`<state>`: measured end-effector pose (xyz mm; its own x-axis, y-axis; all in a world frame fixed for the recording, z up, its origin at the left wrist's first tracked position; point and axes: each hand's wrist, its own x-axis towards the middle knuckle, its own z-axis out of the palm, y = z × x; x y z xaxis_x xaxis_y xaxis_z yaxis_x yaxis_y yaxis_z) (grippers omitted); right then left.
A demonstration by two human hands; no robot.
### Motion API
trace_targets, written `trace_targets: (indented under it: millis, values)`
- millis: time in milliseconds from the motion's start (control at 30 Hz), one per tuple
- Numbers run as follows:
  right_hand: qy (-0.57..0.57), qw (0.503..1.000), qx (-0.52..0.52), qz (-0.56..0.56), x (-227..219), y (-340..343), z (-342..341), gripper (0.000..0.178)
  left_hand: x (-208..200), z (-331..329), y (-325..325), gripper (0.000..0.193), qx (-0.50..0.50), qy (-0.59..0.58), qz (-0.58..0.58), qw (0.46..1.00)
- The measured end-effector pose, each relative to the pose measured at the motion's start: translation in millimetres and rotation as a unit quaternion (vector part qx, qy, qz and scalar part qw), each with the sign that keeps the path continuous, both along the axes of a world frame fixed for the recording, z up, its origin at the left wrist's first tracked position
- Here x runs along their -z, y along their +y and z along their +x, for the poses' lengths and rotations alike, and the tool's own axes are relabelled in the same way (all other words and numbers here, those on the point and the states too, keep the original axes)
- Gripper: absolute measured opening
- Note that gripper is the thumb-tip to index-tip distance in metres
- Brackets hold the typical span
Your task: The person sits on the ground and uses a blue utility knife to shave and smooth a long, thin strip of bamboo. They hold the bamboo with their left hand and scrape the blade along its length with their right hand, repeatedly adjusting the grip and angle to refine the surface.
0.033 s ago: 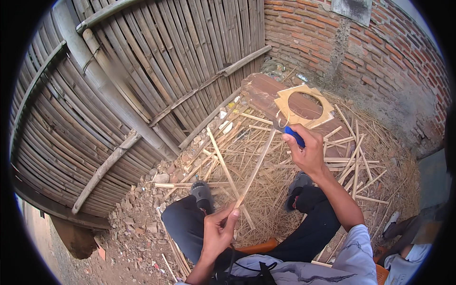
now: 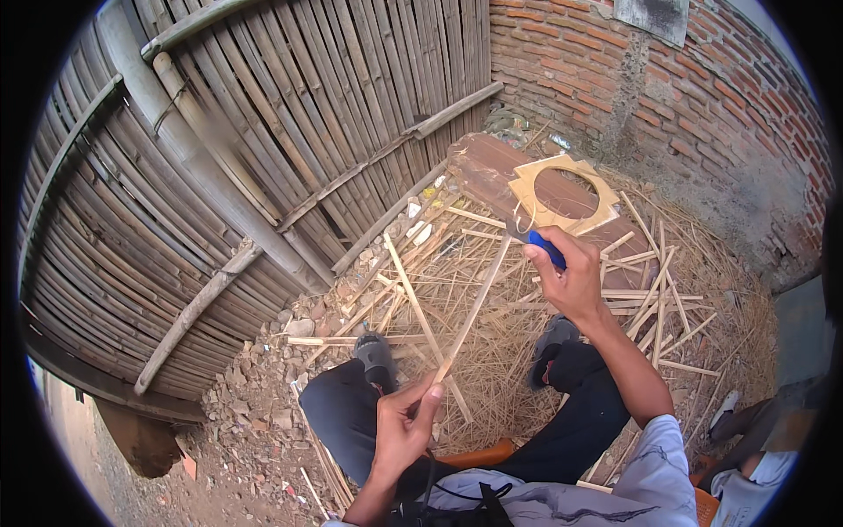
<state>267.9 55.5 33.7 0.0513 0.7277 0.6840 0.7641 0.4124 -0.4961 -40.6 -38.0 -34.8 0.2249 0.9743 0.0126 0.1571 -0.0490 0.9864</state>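
Wears lt-grey shirt [image 2: 575, 502] w/ dk lines, approx 5 o'clock; blk straps [image 2: 490, 506], approx 6; dk trousers [image 2: 571, 430]; grey shoes [image 2: 375, 353], 4 & 7.

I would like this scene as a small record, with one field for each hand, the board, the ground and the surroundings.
left hand: pinches the near end of a pale strip
right hand: grips a blue-handled knife at the strip's far end
board: brown, under a pale frame with a round hole
ground: shavings, scattered sticks
surroundings: slatted fence, brick wall
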Motion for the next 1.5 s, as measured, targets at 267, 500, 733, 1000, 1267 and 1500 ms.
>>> trace_targets:
  millis: [267, 500, 733, 1000, 1267, 1500]
  values:
    - [0.061, 0.989, 0.126, 0.040, -9, 19, 53, 0.032, -4, -9, -9, 0.033, 0.035, 0.015, -0.038, 0.999]
    - [0.015, 0.997, -0.061, -0.045, 21, -7, -3, 0.033, 7, 2, 15, 0.039, 0.040, -0.012, -0.099, 0.994]
    - [-0.032, 0.985, -0.161, -0.057, 43, -29, -48, 0.028, 5, 20, 22, 0.032, 0.011, -0.032, -0.051, 0.998]
    - [-0.032, 0.984, -0.167, -0.054, 44, -31, -50, 0.026, 10, 32, 23, 0.032, -0.067, -0.023, 0.071, 0.995]
    - [-0.060, 0.985, -0.155, -0.038, 36, -30, -46, 0.024, 4, 29, 17, 0.031, -0.066, -0.022, 0.049, 0.996]
    - [-0.084, 0.987, -0.139, -0.016, 26, -27, -45, 0.022, -3, 24, 19, 0.032, -0.063, -0.023, 0.032, 0.997]
